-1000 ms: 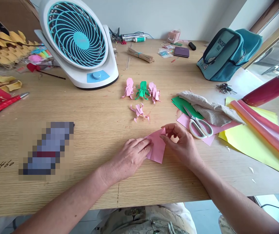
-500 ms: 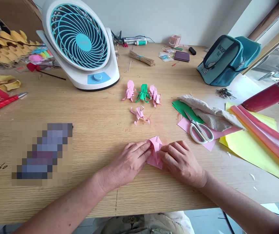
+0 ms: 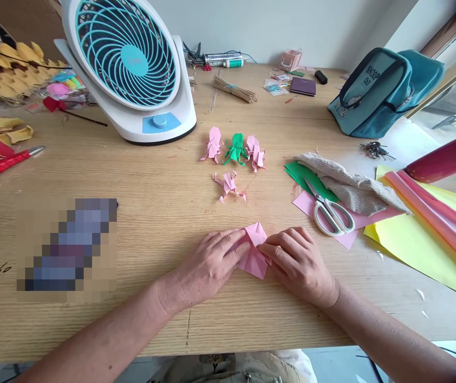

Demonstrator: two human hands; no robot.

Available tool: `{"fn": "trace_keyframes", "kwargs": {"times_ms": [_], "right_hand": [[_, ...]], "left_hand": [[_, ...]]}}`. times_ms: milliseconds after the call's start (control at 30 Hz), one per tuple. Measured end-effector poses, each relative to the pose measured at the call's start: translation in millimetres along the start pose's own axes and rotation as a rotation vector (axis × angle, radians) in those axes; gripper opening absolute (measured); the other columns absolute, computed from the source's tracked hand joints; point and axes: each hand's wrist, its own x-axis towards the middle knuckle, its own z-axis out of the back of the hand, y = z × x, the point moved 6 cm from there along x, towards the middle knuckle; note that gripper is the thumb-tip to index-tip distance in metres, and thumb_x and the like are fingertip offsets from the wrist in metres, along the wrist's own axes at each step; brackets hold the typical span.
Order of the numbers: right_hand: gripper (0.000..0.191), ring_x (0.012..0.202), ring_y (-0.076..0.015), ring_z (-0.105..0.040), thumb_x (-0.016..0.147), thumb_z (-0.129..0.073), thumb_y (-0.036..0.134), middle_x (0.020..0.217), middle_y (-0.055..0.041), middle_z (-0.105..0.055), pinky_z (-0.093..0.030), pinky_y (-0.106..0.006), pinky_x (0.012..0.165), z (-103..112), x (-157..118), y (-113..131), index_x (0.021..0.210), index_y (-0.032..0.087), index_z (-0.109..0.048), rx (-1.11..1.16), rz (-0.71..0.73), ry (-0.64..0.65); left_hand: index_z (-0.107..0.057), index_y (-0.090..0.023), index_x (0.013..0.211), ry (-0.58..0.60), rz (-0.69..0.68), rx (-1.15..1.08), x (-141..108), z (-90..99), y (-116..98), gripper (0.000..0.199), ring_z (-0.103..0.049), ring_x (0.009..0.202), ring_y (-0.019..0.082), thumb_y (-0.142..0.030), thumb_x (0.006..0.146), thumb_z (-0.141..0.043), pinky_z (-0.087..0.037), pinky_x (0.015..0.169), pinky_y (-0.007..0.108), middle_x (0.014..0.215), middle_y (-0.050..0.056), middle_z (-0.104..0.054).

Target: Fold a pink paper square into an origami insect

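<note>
A partly folded piece of pink origami paper point(image 3: 255, 263) lies on the table in front of me, with creases fanning across it. My left hand point(image 3: 216, 255) holds its left side, the fingers reaching over the edge and the thumb bent beside them. At its right edge, my right hand point(image 3: 302, 263) pinches a flap between thumb and fingertips. Just beyond the hands sits a pink origami frog point(image 3: 228, 185) with spread legs. Behind it a green origami frog point(image 3: 235, 148) stands between two pink ones point(image 3: 213, 142), point(image 3: 255, 151).
White-handled scissors point(image 3: 331, 213) rest on pink and green paper at the right, beside a crumpled cloth point(image 3: 351, 183) and yellow sheets point(image 3: 423, 255). A fan point(image 3: 132, 69) stands at the back left. A teal bag point(image 3: 379, 96) is at the back right; red-handled cutters point(image 3: 5, 165) lie far left.
My right fingers have shifted the flap, and the paper's lower part now lies more spread, its creases showing. My left hand stays at the left side. The camera view has shifted slightly.
</note>
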Motion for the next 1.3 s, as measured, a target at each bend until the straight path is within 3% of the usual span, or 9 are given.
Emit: {"fn": "trace_keyframes", "kwargs": {"times_ms": [133,233,300,467,533,767,967,1133,1300], "right_hand": [[0.020,0.083,-0.0181,-0.059,0.092,-0.055,0.012,0.094,-0.0053,-0.071,-0.044,-0.037,0.075,12.1,-4.1,10.3,0.107,0.022,-0.065,0.031,0.116,-0.082],[0.018,0.089,-0.0189,-0.061,0.091,-0.059,0.016,0.098,-0.0041,-0.071,-0.047,-0.037,0.075,17.4,-7.8,22.0,0.105,0.025,-0.067,0.031,0.242,-0.111],[0.019,0.092,-0.0195,-0.061,0.091,-0.059,0.016,0.102,-0.0036,-0.070,-0.050,-0.037,0.076,17.8,-9.1,24.2,0.104,0.028,-0.067,0.047,0.248,-0.125],[0.032,0.100,-0.0239,-0.061,0.087,-0.065,0.012,0.112,-0.0123,-0.060,-0.054,-0.040,0.079,17.5,-7.6,4.2,0.117,0.022,-0.060,0.139,-0.073,-0.246],[0.034,0.098,-0.0229,-0.062,0.086,-0.064,0.009,0.108,-0.0119,-0.060,-0.055,-0.038,0.078,13.1,-5.8,-3.1,0.118,0.020,-0.057,0.236,-0.175,-0.218],[0.035,0.092,-0.0195,-0.065,0.087,-0.058,0.003,0.101,-0.0057,-0.067,-0.053,-0.034,0.078,2.5,-3.4,-4.7,0.115,0.023,-0.056,0.394,-0.202,-0.165],[0.028,0.088,-0.0166,-0.064,0.083,-0.063,0.009,0.097,-0.0028,-0.065,-0.053,-0.029,0.078,-8.6,-8.8,-19.7,0.106,0.023,-0.058,0.588,-0.458,-0.211],[0.021,0.067,-0.0130,-0.059,0.090,-0.062,0.024,0.075,0.0017,-0.061,-0.047,-0.023,0.057,-20.3,-8.3,-27.0,0.109,0.023,-0.053,0.778,-0.669,-0.117],[0.011,0.076,-0.0137,-0.058,0.090,-0.063,0.027,0.086,-0.0015,-0.061,-0.048,-0.025,0.065,-18.9,-7.1,-28.4,0.098,0.022,-0.059,0.809,-0.643,-0.151]], "left_hand": [[-0.042,-0.014,0.139,-0.198,0.138,-0.042,-2.1,11.9,10.5,0.045,-0.053,0.125,0.024,-0.018,0.096,-0.054,-0.047,0.105,0.041,0.134,0.015,-0.057],[-0.057,-0.017,0.119,-0.218,0.124,-0.091,-1.0,13.8,12.5,0.024,-0.058,0.112,0.022,-0.020,0.095,-0.057,-0.049,0.097,0.040,0.120,0.010,-0.063],[-0.062,-0.018,0.100,-0.222,0.110,-0.106,-0.5,15.6,12.2,0.008,-0.060,0.101,0.021,-0.017,0.094,-0.057,-0.050,0.089,0.038,0.110,0.007,-0.065],[-0.064,-0.017,0.097,-0.350,0.130,-0.066,-4.1,28.5,11.1,0.014,-0.058,0.101,0.021,-0.007,0.089,-0.059,-0.052,0.087,0.036,0.113,0.009,-0.060],[-0.063,-0.017,0.096,-0.370,0.145,-0.075,-5.0,30.1,11.4,0.015,-0.058,0.104,0.021,-0.005,0.088,-0.059,-0.053,0.088,0.035,0.116,0.010,-0.058],[-0.062,-0.017,0.103,-0.287,0.228,-0.343,-0.3,22.0,17.1,0.021,-0.062,0.100,0.016,-0.003,0.090,-0.054,-0.052,0.085,0.028,0.108,0.008,-0.060],[-0.066,-0.017,0.101,-0.250,0.321,-0.562,3.4,16.2,21.6,0.015,-0.061,0.089,0.013,-0.010,0.090,-0.059,-0.048,0.075,0.023,0.100,0.005,-0.064],[-0.068,-0.015,0.094,-0.212,0.557,-0.776,-0.3,4.2,36.0,0.010,-0.057,0.070,0.011,-0.020,0.087,-0.064,-0.044,0.064,0.022,0.081,0.001,-0.064],[-0.069,-0.012,0.095,-0.098,0.608,-1.094,-0.1,-2.9,36.3,0.023,-0.061,0.076,0.014,-0.033,0.089,-0.062,-0.046,0.066,0.022,0.088,0.005,-0.069]]}}
